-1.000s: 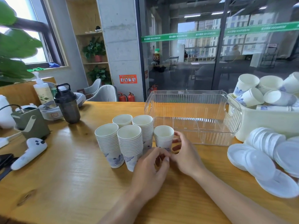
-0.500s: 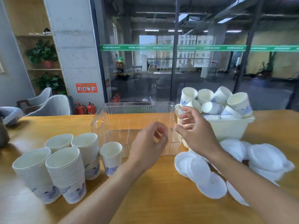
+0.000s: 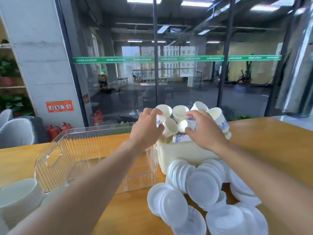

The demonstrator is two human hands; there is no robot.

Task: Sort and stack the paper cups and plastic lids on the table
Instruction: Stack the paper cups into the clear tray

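Note:
A white bin (image 3: 188,156) on the wooden table holds several loose paper cups (image 3: 180,111) with blue print, heaped at all angles. My left hand (image 3: 146,128) reaches in from the left and pinches an upright cup (image 3: 165,111) between forefinger and thumb. From the right, my right hand (image 3: 204,131) curls its fingers and thumb round a cup lying on its side (image 3: 183,125), its mouth facing left. A loose pile of white plastic lids (image 3: 203,185) lies in front of the bin. Stacks of nested cups (image 3: 17,197) stand at the lower left edge.
A clear ribbed plastic basket (image 3: 50,160) with a cut-out handle stands left of the bin, under my left forearm. Bare tabletop (image 3: 271,143) stretches to the right of the bin. A glass wall runs behind the table, with chairs and fire extinguishers at the far left.
The view has swung right, away from the cup stacks. Both hands moved forward from over the basket into the bin, and each now holds a loose cup.

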